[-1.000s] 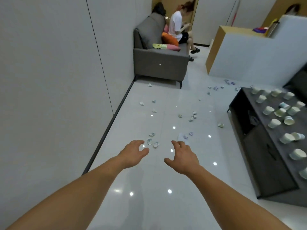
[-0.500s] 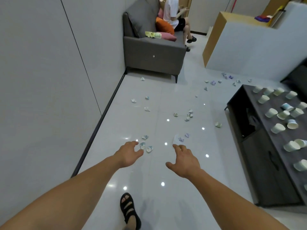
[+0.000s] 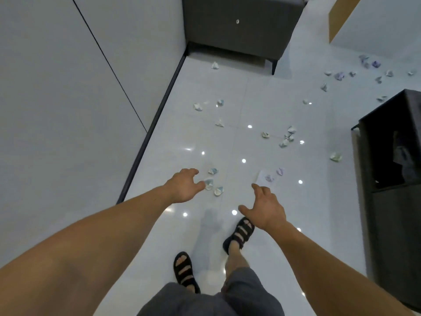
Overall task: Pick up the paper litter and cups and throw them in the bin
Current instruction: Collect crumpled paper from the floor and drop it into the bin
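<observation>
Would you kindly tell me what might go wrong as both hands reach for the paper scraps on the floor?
The left hand is open beside three small crumpled scraps; on the glossy floor it may nudge them away instead of gathering them. The flat paper slip ahead of the right hand lies flush, so pinching it could fail. No bin is in view, so a handful of scraps may spill on the way.

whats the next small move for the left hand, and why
Probably lower the left hand and pinch the nearest crumpled paper scrap: the hand is open and empty, its thumb right beside that scrap, which lies loose on the floor.
</observation>
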`<state>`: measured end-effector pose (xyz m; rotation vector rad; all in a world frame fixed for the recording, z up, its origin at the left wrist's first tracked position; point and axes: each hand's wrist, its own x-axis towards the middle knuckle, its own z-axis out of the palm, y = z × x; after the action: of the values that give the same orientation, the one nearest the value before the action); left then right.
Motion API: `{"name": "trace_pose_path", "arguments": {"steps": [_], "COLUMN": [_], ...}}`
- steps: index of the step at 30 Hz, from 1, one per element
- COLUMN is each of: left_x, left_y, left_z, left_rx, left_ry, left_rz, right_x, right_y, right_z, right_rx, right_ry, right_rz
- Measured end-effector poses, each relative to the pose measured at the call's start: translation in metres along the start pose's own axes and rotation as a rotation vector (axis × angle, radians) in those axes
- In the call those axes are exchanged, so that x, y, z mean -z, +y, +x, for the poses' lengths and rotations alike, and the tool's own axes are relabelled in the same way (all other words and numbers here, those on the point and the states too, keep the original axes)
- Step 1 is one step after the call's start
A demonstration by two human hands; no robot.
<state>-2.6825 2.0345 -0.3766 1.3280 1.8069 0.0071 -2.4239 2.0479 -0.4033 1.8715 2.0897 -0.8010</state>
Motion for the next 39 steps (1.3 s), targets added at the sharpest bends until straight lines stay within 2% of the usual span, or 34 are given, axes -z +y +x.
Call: {"name": "trace_pose_path", "arguments": {"steps": [8, 14, 18, 28, 34, 39], "left_x": [-0.016, -0.055, -0.089, -0.215, -0.273, -0.296], "left_y": [0.019, -0.003, -0.045, -0.157, -0.202, -0.216], "left_z": [0.15, 0.254, 0.326, 0.487, 0.533, 0.556], "left_rx": [0.173, 0.222, 0.23, 0.223, 0.221, 0.174], "left_ry": [-0.028, -0.09, -0.139, -0.179, -0.197, -0.169], "left_rz": [-0.056, -0.092, -0.058, -0.079, -0.123, -0.171], "right_x": [-0.023, -0.066, -0.13, -0.344, -0.43, -0.473], "right_y": [0.05, 0.08, 0.087, 0.115, 0.128, 0.127], "right_z": [0.148, 0.236, 0.284, 0.4, 0.457, 0.491], "right_rx": [-0.007, -0.077, -0.097, -0.131, -0.042, 0.087], "right_ry": [-0.15, -0.215, -0.241, -0.31, -0.358, -0.305], "right_rz": [0.047, 0.035, 0.051, 0.095, 0.092, 0.016]}}
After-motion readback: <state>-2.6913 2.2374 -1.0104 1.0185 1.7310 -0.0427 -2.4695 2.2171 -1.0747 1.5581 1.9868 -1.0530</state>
